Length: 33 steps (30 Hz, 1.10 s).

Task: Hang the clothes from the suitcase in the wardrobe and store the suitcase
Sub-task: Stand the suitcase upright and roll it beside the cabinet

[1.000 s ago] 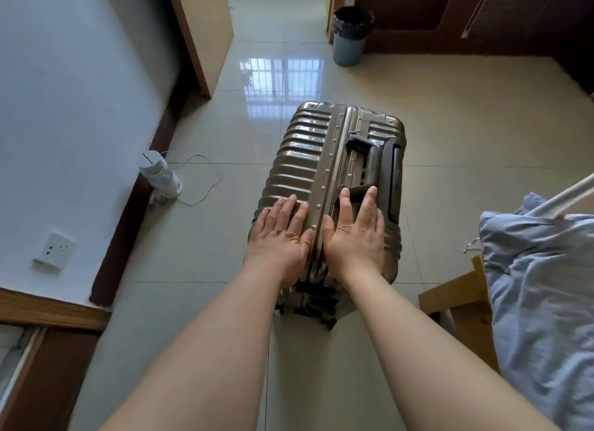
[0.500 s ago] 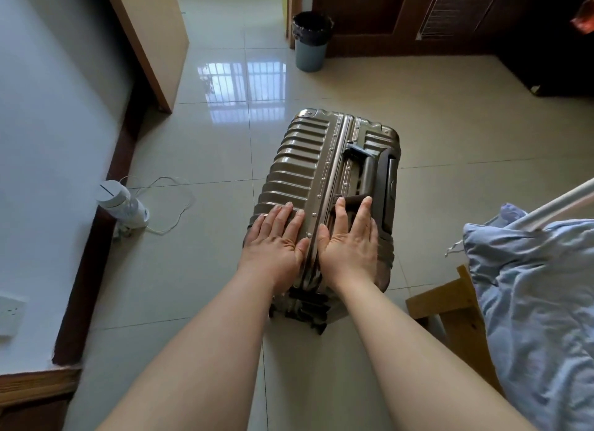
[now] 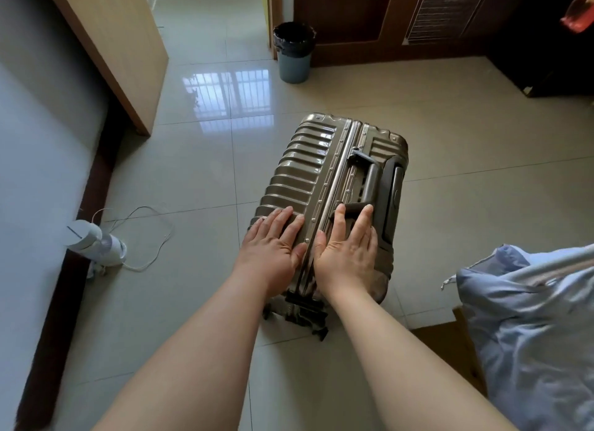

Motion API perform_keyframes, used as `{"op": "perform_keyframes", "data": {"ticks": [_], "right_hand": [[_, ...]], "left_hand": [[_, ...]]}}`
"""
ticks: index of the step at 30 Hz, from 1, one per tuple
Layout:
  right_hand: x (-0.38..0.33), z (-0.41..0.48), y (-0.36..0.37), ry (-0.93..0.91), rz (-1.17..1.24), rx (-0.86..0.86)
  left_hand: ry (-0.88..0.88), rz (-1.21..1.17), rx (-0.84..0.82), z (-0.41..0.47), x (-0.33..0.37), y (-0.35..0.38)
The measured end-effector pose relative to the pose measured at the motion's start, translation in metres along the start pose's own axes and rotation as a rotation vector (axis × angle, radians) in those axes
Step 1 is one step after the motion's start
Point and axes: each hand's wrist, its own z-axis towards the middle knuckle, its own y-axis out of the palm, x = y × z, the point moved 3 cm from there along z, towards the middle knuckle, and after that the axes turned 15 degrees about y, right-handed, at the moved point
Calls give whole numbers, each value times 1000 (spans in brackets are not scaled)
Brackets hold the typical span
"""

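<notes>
On glossy tiles (image 3: 199,180), ribbed bronze hard-shell suitcase (image 3: 308,170).

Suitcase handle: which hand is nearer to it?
Right. The right hand lies on the suitcase with fingertips at the near end of the handle; the left hand rests flat on the ribbed side, across the centre seam from it.

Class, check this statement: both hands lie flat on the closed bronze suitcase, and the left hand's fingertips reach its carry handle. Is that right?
Not quite. The head view shows the right hand with fingertips at the carry handle; the left hand lies on the ribbed shell. Both do lie flat on the closed bronze suitcase.
</notes>
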Motion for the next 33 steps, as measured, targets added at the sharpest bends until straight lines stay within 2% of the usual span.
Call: {"op": "perform_keyframes", "data": {"ticks": [6,12,16,20,27,33], "right_hand": [[5,49,-6,42,-17,-51],[8,105,-15,82,-22,46],[13,148,-23,95,-83,46],[19,181,-30,141,-26,47],[37,254,-38,279,6,44],[49,308,-50,351,-10,75]], "left_hand": [[26,-48,36,51,-1,-11],[70,-69,48,117,-2,-18],[105,-39,47,163,4,-22],[161,-55,47,207,4,-29],[236,-241,120,291,11,-32],[272,-299,70,356,28,-37]]}}
